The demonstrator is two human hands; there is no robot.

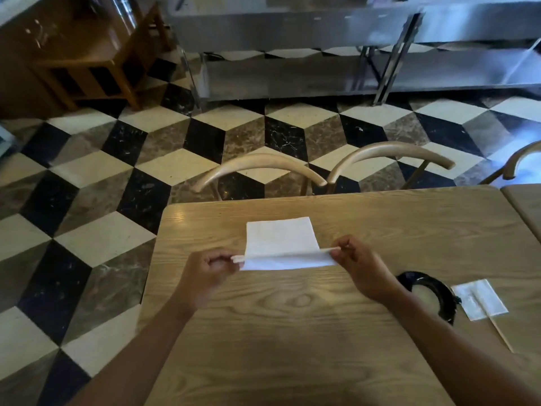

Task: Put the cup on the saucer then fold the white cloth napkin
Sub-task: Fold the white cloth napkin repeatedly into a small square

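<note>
Both hands pinched the white cloth napkin (281,244) mid-fold.
Left hand (205,273) and right hand (361,266) held its near fold in curled fingers; smooth rectangular cloth lay at the grained wooden desk's (292,332) 12 o'clock; cube-patterned marble floor (117,171) beyond.

We are showing two bare forearms, reaching in from the lower edge of the head view. We are wearing no sleeves over them, and no watch, band or glove at either wrist. Our left hand (205,271) and right hand (361,266) are showing bare knuckles and backs, with no rings that we can make out. The nails are looking too small and blurred to tell.
</note>
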